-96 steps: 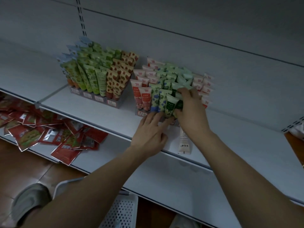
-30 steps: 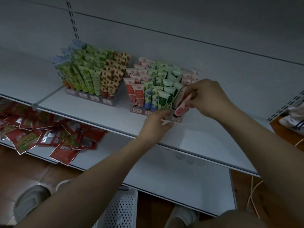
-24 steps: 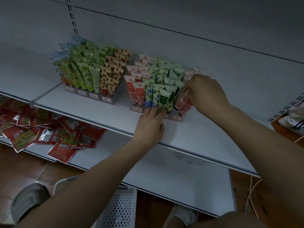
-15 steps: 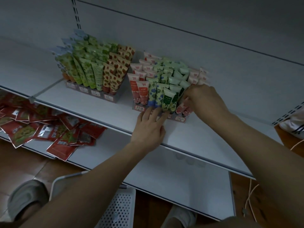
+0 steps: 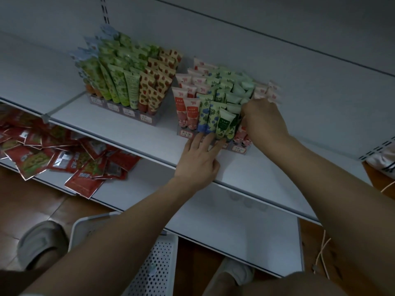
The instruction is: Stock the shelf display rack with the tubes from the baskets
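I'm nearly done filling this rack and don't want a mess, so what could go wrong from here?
1. The right hand is working a tube into the packed right end of the rack; pushing could tip the leaning green tubes beside it.
2. The left hand only rests flat at the rack's front, with no grip on it, so the rack may slide on the shelf.

The front of the right display rack (image 5: 239, 149) is touched by the straight fingers of the left hand (image 5: 197, 160); a pink tube (image 5: 240, 134) is gripped by the right hand (image 5: 264, 120) at the rack's right end.
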Demonstrator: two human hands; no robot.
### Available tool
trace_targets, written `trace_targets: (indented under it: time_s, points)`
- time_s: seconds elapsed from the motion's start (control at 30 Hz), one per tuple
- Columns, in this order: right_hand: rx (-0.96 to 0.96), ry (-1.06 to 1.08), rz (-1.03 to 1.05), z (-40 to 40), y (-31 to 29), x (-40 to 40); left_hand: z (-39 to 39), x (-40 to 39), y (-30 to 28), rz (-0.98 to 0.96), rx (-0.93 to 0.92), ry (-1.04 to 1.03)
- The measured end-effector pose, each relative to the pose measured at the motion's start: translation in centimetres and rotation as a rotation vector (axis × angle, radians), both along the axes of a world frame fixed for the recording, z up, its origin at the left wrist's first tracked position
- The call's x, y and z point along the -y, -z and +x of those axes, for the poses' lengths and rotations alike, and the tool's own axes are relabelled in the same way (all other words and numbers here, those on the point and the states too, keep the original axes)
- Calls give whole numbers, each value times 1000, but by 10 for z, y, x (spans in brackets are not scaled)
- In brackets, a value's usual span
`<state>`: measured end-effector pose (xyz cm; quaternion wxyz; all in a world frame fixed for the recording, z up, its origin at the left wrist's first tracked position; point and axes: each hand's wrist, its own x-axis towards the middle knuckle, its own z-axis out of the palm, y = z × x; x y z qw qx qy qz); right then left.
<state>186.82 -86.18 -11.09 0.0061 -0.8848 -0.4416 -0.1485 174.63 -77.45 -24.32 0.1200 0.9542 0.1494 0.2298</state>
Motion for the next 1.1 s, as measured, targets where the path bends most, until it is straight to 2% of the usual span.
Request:
trace_targets:
  time_s: [0.3,0.53,0.63,0.7,0.77,0.83,0.9,0.97,1.1]
  points:
    - [-168,-9,84,-6,-6,6,-6,2,-23,-45,-105,24]
    - [-122,-81,621,-28,1,33,-10,0,-27,-132,-85,79]
    - [-165,-39,760,-30,1,44,-12,-3,-30,-143,-41,75]
    - [-269,81,857,-33,7,52,-15,-4,-31,-152,-20,62]
    - [-465,305,942,-29,21,58,-19,-6,-35,-157,-37,35]
    - [-784,502,900,-26,35,61,-22,-10,-38,-145,-75,-1]
    - [-1031,555,824,-28,48,58,-27,-15,-40,-131,-95,-19]
    - [-1118,538,838,-32,56,50,-31,-22,-39,-123,-80,-19]
    - [-1033,458,840,-41,68,43,-37,-45,-26,-45,-30,-2]
